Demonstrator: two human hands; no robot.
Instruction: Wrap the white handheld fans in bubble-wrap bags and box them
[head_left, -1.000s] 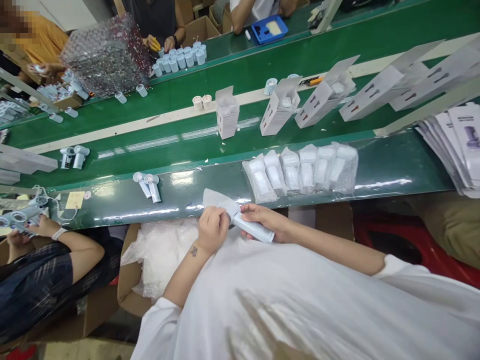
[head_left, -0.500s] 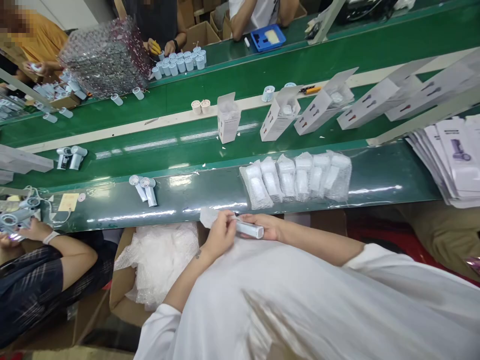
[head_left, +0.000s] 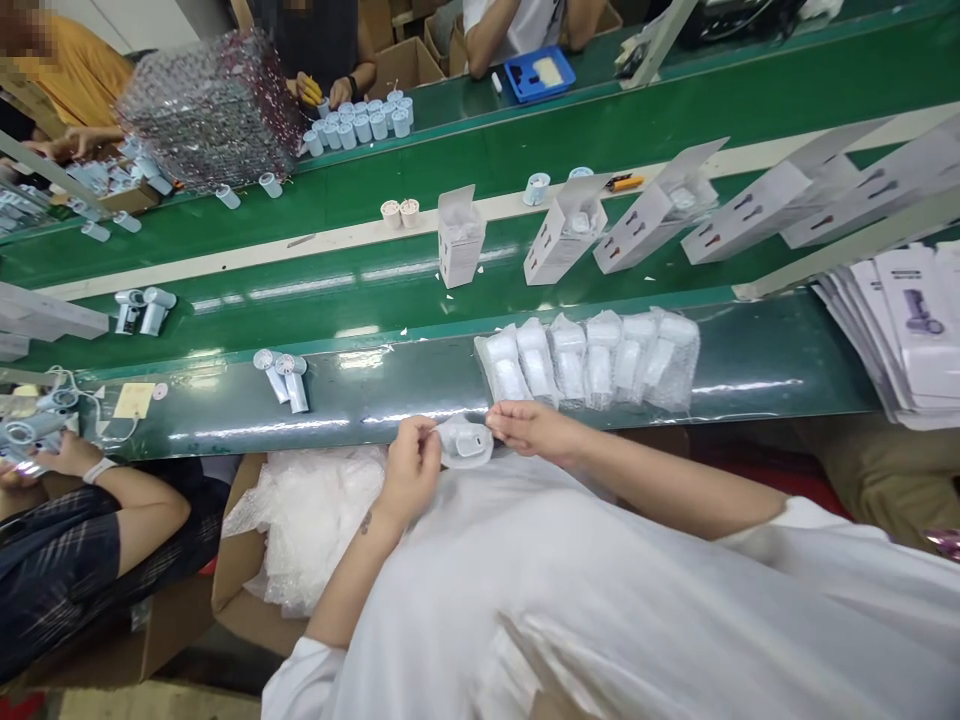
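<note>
My left hand (head_left: 412, 466) pinches the left edge of a bubble wrap bag (head_left: 453, 437), and my right hand (head_left: 529, 430) pinches its right edge. A light-coloured device (head_left: 474, 441) sits inside the bag's opening, with one end facing me. Both hands are at the near edge of the dark bench. Just beyond my right hand, several bubble-wrapped devices (head_left: 600, 358) lie side by side in a row. Two unwrapped pale blue devices (head_left: 294, 382) rest on the bench to the left.
A carton (head_left: 244, 555) filled with bubble wrap bags (head_left: 319, 530) stands below left. Open white boxes (head_left: 460, 245) line the green belt (head_left: 315, 300). Leaflets (head_left: 904, 330) are stacked at the right. Co-workers sit at the left and across.
The device, earlier held outside the bag, is now inside it. My left hand moved slightly left, and my right hand shifted from the device to the bag's edge.
</note>
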